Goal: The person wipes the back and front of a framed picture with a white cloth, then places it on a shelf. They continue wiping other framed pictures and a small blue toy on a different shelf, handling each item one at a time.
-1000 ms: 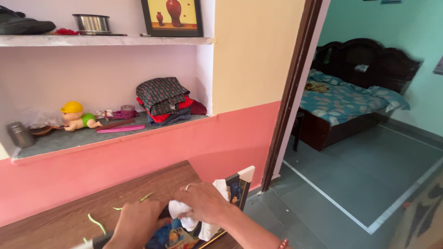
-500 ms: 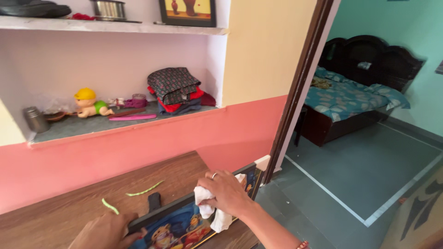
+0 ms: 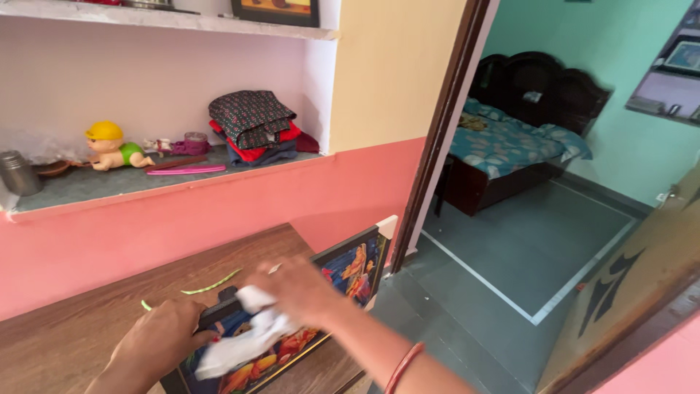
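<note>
1. Right hand (image 3: pixel 302 290) has its fingers closed on a white cloth (image 3: pixel 240 343), pressing it onto the picture; the hand is motion-blurred.
2. The cloth trails from under the right fingers down toward the left fingers, lying across the glass.
3. Left hand (image 3: pixel 157 343) grips the near-left edge of the framed picture (image 3: pixel 343 270), fingers curled over the black frame, holding it.
4. The framed picture lies flat on the wooden tabletop (image 3: pixel 87 321), under both sets of fingers; its far corner sticks past the right fingers toward the doorway.
5. Two green bean pods (image 3: pixel 211 283) lie on the tabletop just beyond the left fingers, not touching them.
6. Well beyond the fingers, a wall shelf (image 3: pixel 95 186) carries a toy baby doll with yellow cap (image 3: pixel 109 146), folded clothes (image 3: pixel 251 128) and a steel cup (image 3: pixel 16 172).
7. Far right of the right fingers, through the doorway, is a bed (image 3: pixel 510 142) with a blue floral sheet.
</note>
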